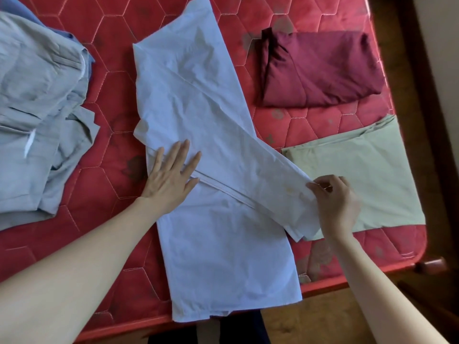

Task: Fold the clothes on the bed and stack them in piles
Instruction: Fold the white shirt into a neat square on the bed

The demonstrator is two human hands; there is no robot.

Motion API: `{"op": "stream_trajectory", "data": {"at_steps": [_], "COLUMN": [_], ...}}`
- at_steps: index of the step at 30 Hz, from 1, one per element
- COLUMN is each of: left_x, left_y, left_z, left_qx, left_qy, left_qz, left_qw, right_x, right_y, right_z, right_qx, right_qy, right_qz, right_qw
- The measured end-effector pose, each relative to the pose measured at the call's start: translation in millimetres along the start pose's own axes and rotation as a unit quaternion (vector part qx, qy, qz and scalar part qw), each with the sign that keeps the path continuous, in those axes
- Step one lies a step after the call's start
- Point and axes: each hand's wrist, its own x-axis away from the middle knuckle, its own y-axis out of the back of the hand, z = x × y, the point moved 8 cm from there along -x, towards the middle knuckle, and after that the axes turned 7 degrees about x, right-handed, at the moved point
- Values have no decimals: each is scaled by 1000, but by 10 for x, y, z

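A white shirt lies spread lengthwise down the middle of the red mattress, its hem hanging over the near edge. One sleeve is folded across it toward the right. My left hand presses flat on the shirt's left side, fingers straight. My right hand pinches the cuff end of that sleeve above a folded pale green garment. A folded maroon garment sits behind the green one.
A heap of unfolded grey-blue clothes covers the left of the mattress. The mattress's right edge meets a dark wooden bed frame. Wooden floor shows below the near edge.
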Motion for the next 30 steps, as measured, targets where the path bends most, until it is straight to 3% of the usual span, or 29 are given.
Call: {"op": "stream_trajectory", "data": {"at_steps": [5,10,16,26,30], "left_x": [-5,-63,-144,-217,-80], "left_y": [-63,190,418,712,548], "left_z": [-51,-48,-147,-131,-52], "left_qx": [13,8,3,10,43], "left_qy": [7,-7,-175,-184,-167], "left_qz": [34,-73,-150,-181,-150], "left_qw": [999,997,973,966,974], "right_x": [-80,-113,-10,61,78], "right_y": [-190,-262,-236,-216,-234], "right_z": [-250,-353,-350,-322,-278], "right_qx": [-16,-33,-55,-73,-29], "right_qy": [-67,-109,-118,-67,-55], "right_qz": [113,177,154,102,109], "right_qw": [991,978,979,990,992]}}
